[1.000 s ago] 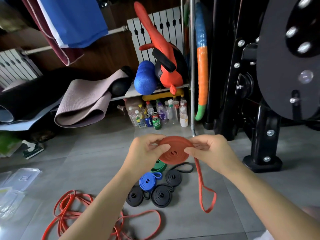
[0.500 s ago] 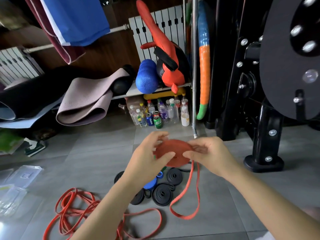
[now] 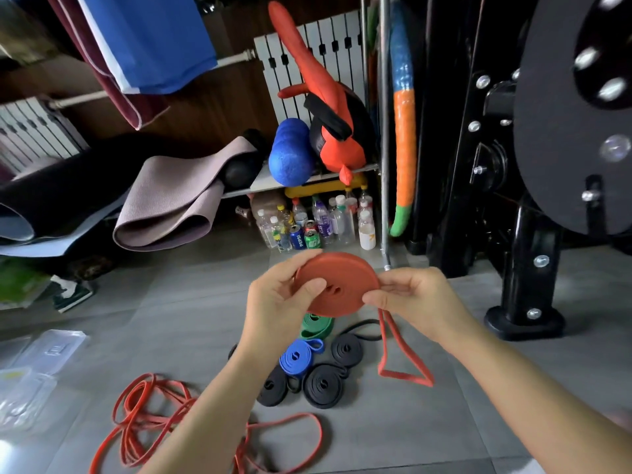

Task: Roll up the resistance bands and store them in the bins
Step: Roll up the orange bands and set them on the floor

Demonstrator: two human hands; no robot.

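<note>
Above the rolled bands (image 3: 323, 384), left hand (image 3: 277, 302) and right hand (image 3: 413, 299) pinch the red coil (image 3: 338, 285).

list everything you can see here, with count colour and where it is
red band coil: 1, red, held between both hands, tail hanging
loose bands: tangle, count unclear, red, floor lower left
black rolled bands: at least 3, black, floor below coil
blue rolled band: 1, blue, among black ones
green rolled band: 1, green, floor under coil
clear bins: count unclear, clear, floor far left
yoga mat: 1, mauve, draped at left
bottles and cans: many, mixed, floor at back
weight machine: 1, black, right
left hand: 1, grips coil's left edge
right hand: 1, pinches coil's right edge
</note>
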